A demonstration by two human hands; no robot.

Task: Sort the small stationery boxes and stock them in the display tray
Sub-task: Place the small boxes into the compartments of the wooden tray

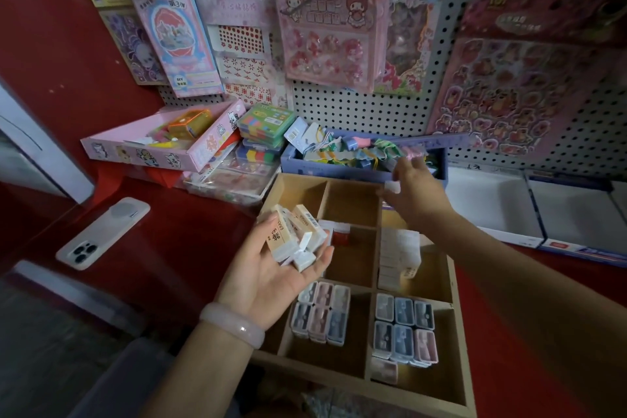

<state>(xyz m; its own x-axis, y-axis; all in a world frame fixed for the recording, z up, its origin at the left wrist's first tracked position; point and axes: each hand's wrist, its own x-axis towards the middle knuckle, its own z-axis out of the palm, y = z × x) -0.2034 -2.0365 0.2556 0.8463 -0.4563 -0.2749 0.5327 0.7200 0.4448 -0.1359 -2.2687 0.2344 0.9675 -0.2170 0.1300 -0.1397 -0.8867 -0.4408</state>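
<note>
The left hand (pixel 271 268) lies palm up over the near-left part of the wooden display tray (pixel 454 285), fingers loosely cupped around a small pile of eraser boxes (pixel 297 234); the cream boxes rest on the palm and fingertips, one marked "ERASER" along its side, and a smaller white one sits nearest the fingertips. A pale pink bangle (pixel 232 324) circles that wrist.

Beyond the pile and to its right, the right hand (pixel 412 190) reaches over the tray's far-right compartments, back of the hand up, pinching a small white eraser (pixel 392 187) between thumb and fingers; the rest of the fingers are blurred, so how far they curl is unclear.

Under the right forearm a row of white boxes (pixel 397 254) stands packed in the middle-right compartment. Just past the left fingertips a small red item (pixel 340 237) lies in the middle-left compartment. Nearer than the left palm, pastel sharpener cases (pixel 322 314) fill one compartment and more of them (pixel 403 329) fill the one to its right.

Left of the left hand a phone (pixel 101 234) lies face down on the red counter (pixel 176 248). Past the right hand sits a blue box of tags (pixel 359 153), with a pink box (pixel 163 141) further left, below the pegboard (pixel 339 105) hung with sticker packs
</note>
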